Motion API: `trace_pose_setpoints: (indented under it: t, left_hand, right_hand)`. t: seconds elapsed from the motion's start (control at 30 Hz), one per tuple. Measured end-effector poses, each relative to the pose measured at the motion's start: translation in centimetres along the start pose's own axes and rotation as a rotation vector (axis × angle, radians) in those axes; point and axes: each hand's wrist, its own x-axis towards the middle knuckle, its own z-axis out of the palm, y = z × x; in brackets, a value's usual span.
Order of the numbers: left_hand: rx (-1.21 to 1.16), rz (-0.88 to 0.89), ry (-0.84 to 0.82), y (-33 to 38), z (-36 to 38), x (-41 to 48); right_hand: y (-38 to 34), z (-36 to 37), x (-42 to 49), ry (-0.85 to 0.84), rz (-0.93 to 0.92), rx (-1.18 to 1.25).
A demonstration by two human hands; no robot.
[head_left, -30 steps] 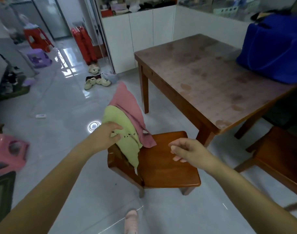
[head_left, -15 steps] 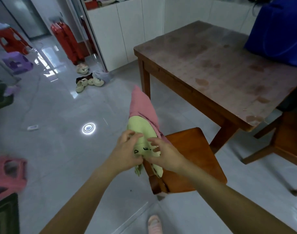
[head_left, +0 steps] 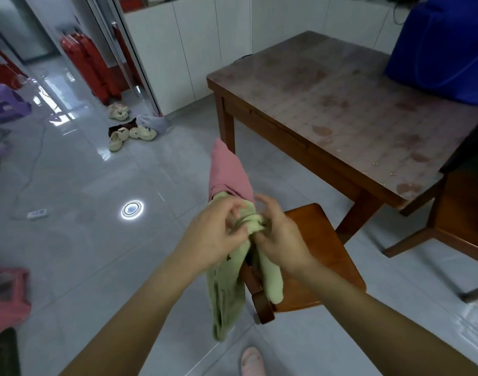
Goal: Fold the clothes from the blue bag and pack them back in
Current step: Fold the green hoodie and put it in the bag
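A light green garment (head_left: 227, 289) hangs over the back of a wooden chair (head_left: 322, 256), and a pink garment (head_left: 227, 169) lies draped behind it on the same chair back. My left hand (head_left: 213, 234) and my right hand (head_left: 278, 237) both grip the bunched top of the green garment, close together above the chair back. The blue bag (head_left: 447, 44) stands on the far right of the wooden table (head_left: 341, 104), well away from my hands.
A second wooden chair (head_left: 460, 213) stands right of the table. Slippers (head_left: 129, 131) lie on the glossy tiled floor near a red suitcase (head_left: 88, 63). A pink stool (head_left: 7, 297) is at the left edge, white cabinets (head_left: 194, 44) behind the table.
My right hand has come across from above the chair seat to join the left on the green garment. Both hands have gathered its top and raised it a little off the chair back.
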Motion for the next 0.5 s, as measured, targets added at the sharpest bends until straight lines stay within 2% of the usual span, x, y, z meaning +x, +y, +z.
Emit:
trace_pose_setpoints:
  t: [0.1, 0.27, 0.37, 0.5]
  left_hand:
    - [-0.169, -0.052, -0.004, 1.1, -0.7, 0.1]
    - [0.050, -0.270, -0.157, 2.8, 3.6, -1.8]
    - [0.075, -0.226, -0.064, 4.6, 5.3, -2.2]
    - [-0.128, -0.175, 0.153, 9.4, 4.7, 0.0]
  right_hand:
    - [-1.6, -3.9, 0.5, 0.140, 0.042, 0.222]
    - [-4.0, -11.0, 1.1, 0.368, -0.010, 0.420]
    - [-4.2, -15.2, -0.2, 0.449, 0.012, 0.459]
    - [-2.4, -21.6, -2.7, 0.557, 0.032, 0.458]
